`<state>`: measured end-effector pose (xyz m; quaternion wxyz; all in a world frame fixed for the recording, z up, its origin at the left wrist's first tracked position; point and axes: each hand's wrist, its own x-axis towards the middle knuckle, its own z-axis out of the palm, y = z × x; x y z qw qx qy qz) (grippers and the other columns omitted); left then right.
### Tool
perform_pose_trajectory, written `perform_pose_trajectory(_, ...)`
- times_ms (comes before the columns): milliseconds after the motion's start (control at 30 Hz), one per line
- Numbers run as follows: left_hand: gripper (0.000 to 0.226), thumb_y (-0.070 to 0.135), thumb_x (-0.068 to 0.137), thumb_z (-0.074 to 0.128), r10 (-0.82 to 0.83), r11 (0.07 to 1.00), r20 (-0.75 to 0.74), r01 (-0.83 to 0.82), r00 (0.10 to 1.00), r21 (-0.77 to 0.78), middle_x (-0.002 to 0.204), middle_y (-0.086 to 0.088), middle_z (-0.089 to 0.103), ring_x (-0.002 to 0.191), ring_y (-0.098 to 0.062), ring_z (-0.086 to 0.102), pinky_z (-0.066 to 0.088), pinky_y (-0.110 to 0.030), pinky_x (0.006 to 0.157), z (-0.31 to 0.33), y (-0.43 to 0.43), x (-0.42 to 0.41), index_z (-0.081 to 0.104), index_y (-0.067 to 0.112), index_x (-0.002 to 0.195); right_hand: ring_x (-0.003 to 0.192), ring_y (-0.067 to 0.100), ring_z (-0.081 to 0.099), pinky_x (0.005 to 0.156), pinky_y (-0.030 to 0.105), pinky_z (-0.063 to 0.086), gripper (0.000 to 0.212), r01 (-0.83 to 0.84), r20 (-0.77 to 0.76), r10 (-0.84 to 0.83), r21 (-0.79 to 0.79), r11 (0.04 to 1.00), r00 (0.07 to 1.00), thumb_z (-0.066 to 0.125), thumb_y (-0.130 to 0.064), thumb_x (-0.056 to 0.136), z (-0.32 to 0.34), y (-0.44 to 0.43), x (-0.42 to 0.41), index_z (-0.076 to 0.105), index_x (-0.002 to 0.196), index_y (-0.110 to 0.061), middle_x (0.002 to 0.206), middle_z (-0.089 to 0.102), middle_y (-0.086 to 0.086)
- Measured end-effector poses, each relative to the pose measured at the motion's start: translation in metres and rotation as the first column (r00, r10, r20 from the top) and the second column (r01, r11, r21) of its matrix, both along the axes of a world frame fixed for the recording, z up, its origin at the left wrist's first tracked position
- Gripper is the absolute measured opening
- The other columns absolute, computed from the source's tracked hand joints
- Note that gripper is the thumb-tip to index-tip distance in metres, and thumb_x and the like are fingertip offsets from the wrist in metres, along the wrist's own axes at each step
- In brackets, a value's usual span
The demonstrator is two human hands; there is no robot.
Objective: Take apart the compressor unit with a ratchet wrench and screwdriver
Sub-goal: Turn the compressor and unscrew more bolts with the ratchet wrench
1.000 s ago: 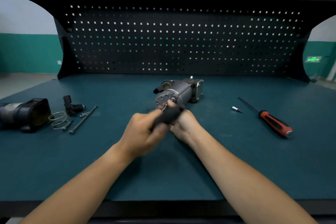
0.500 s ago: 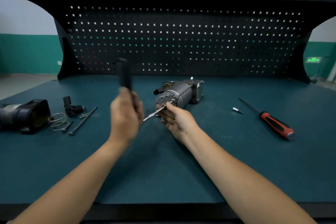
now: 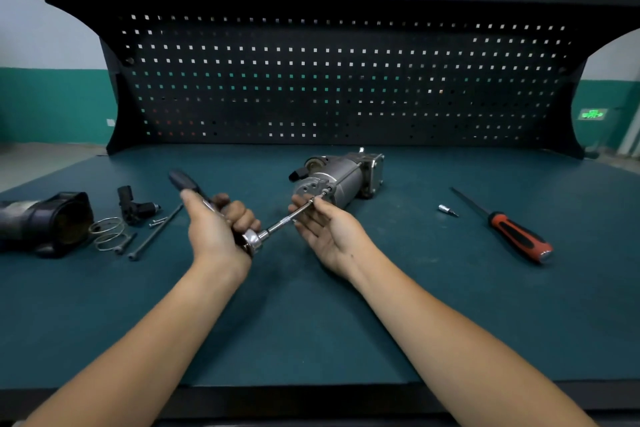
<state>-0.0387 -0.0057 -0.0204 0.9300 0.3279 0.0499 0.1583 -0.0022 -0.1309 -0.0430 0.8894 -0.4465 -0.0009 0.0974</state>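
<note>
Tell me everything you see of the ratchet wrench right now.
The ratchet wrench has a black handle, shiny chrome head and long slim metal extension bar. The left hand grips the handle near the head; its free end points up and left. The bar slants up right to the end face of the compressor unit, pinched near its tip by the right hand.

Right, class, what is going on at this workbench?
A person is working on the compressor unit on the bench. The left hand grips the ratchet wrench, and the right hand pinches its extension bar, whose tip meets the unit's end plate. A red-handled screwdriver lies to the right; a black housing, spring and long bolts lie to the left.
</note>
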Motion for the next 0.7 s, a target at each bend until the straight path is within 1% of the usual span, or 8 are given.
perform_pose_trajectory(67, 0.047, 0.054, 0.096, 0.023, -0.01, 0.999, -0.001, 0.01, 1.0, -0.032, 0.038, 0.008, 0.019, 0.03, -0.009, 0.019, 0.021, -0.012, 0.038, 0.0, 0.0, 0.001, 0.034, 0.018, 0.068, 0.057, 0.006, 0.066, 0.063, 0.018, 0.049, 0.021, 0.023, 0.011, -0.022, -0.037, 0.999, 1.0, 0.04, -0.013, 0.099, 0.0, -0.001, 0.001, 0.055, 0.085, -0.012, 0.06, 0.069, -0.005)
perform_pose_trajectory(167, 0.047, 0.052, 0.097, 0.02, 0.046, 0.939, 0.156, -0.096, 0.987, 0.329, 0.037, 0.01, 0.022, 0.03, -0.008, 0.02, 0.018, -0.011, 0.038, 0.0, -0.007, -0.004, 0.034, 0.018, 0.067, 0.06, 0.006, 0.065, 0.059, 0.016, 0.05, 0.02, 0.051, 0.01, -0.051, -0.078, 0.996, 0.999, 0.044, -0.013, 0.097, -0.001, -0.003, 0.005, 0.057, 0.083, -0.011, 0.058, 0.069, -0.005)
perform_pose_trajectory(267, 0.029, 0.037, 0.085, 0.037, -0.147, 0.461, 0.647, -0.527, 0.748, 0.714, 0.039, 0.009, 0.033, 0.035, -0.007, 0.032, 0.024, -0.018, 0.034, -0.009, -0.014, -0.016, 0.042, 0.014, 0.068, 0.055, 0.007, 0.065, 0.055, 0.017, 0.051, 0.016, 0.081, -0.007, -0.081, -0.076, 0.994, 0.997, 0.053, -0.013, 0.093, -0.002, -0.003, 0.006, 0.06, 0.079, -0.01, 0.058, 0.068, -0.002)
perform_pose_trajectory(333, 0.019, 0.032, 0.088, 0.04, -0.462, 0.096, 0.71, -0.766, 0.532, 0.636, 0.044, 0.001, 0.041, 0.042, -0.015, 0.038, 0.03, -0.025, 0.039, -0.019, -0.015, -0.015, 0.041, 0.016, 0.078, 0.053, 0.011, 0.064, 0.05, 0.018, 0.051, 0.015, 0.103, -0.021, -0.104, -0.045, 0.994, 0.994, 0.056, -0.012, 0.091, -0.004, -0.003, 0.006, 0.06, 0.077, -0.006, 0.059, 0.067, 0.003)
perform_pose_trajectory(367, 0.021, 0.034, 0.093, 0.037, -0.527, 0.02, 0.675, -0.786, 0.517, 0.617, 0.045, -0.004, 0.044, 0.043, -0.018, 0.039, 0.029, -0.026, 0.04, -0.02, -0.014, -0.013, 0.039, 0.018, 0.079, 0.053, 0.012, 0.064, 0.048, 0.018, 0.05, 0.016, 0.102, -0.027, -0.103, -0.037, 0.994, 0.994, 0.056, -0.013, 0.091, -0.004, -0.002, 0.006, 0.06, 0.078, -0.004, 0.061, 0.066, 0.004)
perform_pose_trajectory(467, 0.018, 0.031, 0.086, 0.038, -0.362, 0.162, 0.697, -0.695, 0.619, 0.701, 0.046, -0.002, 0.041, 0.041, -0.01, 0.037, 0.029, -0.024, 0.04, -0.02, -0.018, -0.02, 0.039, 0.021, 0.072, 0.062, 0.014, 0.064, 0.059, 0.023, 0.049, 0.016, 0.055, -0.045, -0.055, -0.003, 0.998, 0.997, 0.05, -0.021, 0.095, -0.003, -0.002, 0.003, 0.058, 0.088, -0.007, 0.07, 0.067, 0.006)
perform_pose_trajectory(567, 0.035, 0.044, 0.087, 0.034, -0.071, 0.741, 0.473, -0.271, 0.878, 0.615, 0.036, 0.005, 0.034, 0.033, -0.002, 0.029, 0.023, -0.013, 0.035, -0.013, -0.025, -0.024, 0.038, 0.017, 0.065, 0.069, 0.012, 0.066, 0.065, 0.023, 0.044, 0.026, 0.024, -0.05, -0.022, 0.035, 0.999, 0.998, 0.039, -0.021, 0.098, 0.001, -0.006, 0.002, 0.056, 0.079, -0.014, 0.068, 0.071, -0.001)
perform_pose_trajectory(700, 0.047, 0.053, 0.097, 0.017, 0.049, 0.901, 0.213, -0.135, 0.976, 0.412, 0.039, 0.011, 0.021, 0.03, -0.008, 0.022, 0.022, -0.011, 0.037, -0.001, -0.014, -0.011, 0.034, 0.02, 0.068, 0.068, 0.009, 0.067, 0.07, 0.023, 0.046, 0.024, -0.018, -0.021, 0.019, 0.017, 1.0, 1.0, 0.039, -0.015, 0.098, 0.002, -0.006, 0.0, 0.057, 0.083, -0.013, 0.068, 0.072, -0.004)
